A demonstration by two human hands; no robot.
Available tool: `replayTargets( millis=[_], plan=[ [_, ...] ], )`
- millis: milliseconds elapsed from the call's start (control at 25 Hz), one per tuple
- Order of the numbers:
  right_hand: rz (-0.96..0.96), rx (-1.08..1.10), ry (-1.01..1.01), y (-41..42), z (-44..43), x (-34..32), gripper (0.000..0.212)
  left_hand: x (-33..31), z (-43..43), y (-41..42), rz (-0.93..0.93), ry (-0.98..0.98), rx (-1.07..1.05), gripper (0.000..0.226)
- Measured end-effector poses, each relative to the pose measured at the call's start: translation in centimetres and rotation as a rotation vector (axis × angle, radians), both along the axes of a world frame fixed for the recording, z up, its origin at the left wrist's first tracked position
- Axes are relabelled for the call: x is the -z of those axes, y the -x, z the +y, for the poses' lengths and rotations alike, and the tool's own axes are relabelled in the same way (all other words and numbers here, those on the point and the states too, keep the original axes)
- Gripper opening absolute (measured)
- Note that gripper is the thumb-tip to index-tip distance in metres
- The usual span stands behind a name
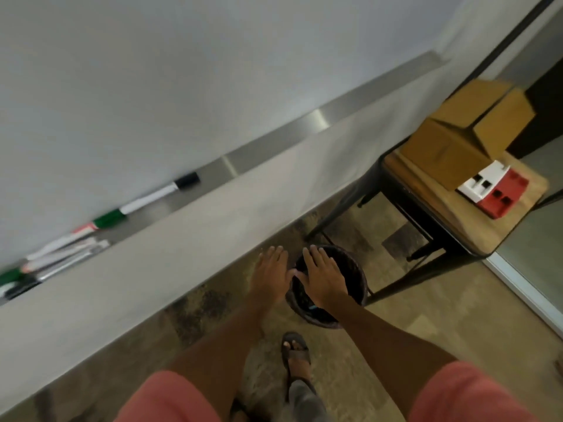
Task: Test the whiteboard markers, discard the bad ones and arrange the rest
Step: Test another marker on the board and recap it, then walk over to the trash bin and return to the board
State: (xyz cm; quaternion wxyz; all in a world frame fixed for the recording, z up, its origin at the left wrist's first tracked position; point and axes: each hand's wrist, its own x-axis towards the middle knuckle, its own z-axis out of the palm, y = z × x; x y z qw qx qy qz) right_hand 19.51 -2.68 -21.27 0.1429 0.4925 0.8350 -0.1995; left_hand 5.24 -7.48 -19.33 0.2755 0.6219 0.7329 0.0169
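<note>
My left hand [272,273] and my right hand [323,275] are stretched out flat, fingers apart, both holding nothing. My right hand hovers over a dark round bin [353,269] on the floor; my left hand is just left of its rim. Something small and bluish lies inside the bin near my right wrist. On the metal whiteboard ledge [274,141] lies a white marker with a black cap [158,193], a green-capped marker [106,220] beside it, and a heap of several more markers [54,257] at the far left. The whiteboard [152,71] rises above the ledge.
A wooden-topped side table with black metal legs [457,214] stands right of the bin. It carries two cardboard boxes [463,129] and a red and white holder [496,187]. My sandalled foot [295,354] is on the floor below the bin.
</note>
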Motion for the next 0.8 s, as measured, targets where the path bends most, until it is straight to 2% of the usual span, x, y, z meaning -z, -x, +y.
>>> replayTargets(
  millis=[320,360,440,480,520,560,600,720,800],
  plan=[
    [0.115,-0.085,-0.188,7.1,-3.9,-9.7,0.058,-10.3,-3.9,5.2,0.047,-0.183,-0.094,0.060],
    [0.126,-0.091,-0.189,7.9,-4.3,-10.6,0.065,-11.1,-4.3,5.8,0.063,-0.182,-0.092,0.060],
    [0.183,-0.108,-0.222,9.9,-5.1,-13.0,0.104,-13.0,-5.7,7.7,0.117,-0.203,-0.112,0.070],
    [0.186,-0.123,-0.240,10.9,-5.5,-14.1,0.117,-14.0,-6.3,8.6,0.130,-0.224,-0.125,0.085],
    [0.187,-0.134,-0.259,11.9,-5.8,-15.2,0.121,-14.9,-6.9,9.4,0.141,-0.232,-0.134,0.099],
    [0.193,-0.142,-0.275,13.0,-6.1,-16.0,0.120,-15.8,-7.5,10.3,0.149,-0.245,-0.154,0.101],
    [0.205,-0.147,-0.280,14.0,-6.3,-16.8,0.115,-16.6,-8.1,11.1,0.153,-0.261,-0.184,0.093],
    [0.165,-0.172,-0.278,16.9,-7.2,-19.8,0.085,-18.6,-9.8,13.2,0.173,-0.283,-0.252,0.074],
    [0.178,-0.227,-0.275,18.6,-7.0,-20.3,0.071,-19.2,-10.7,14.6,0.167,-0.343,-0.291,0.100]
  ],
)
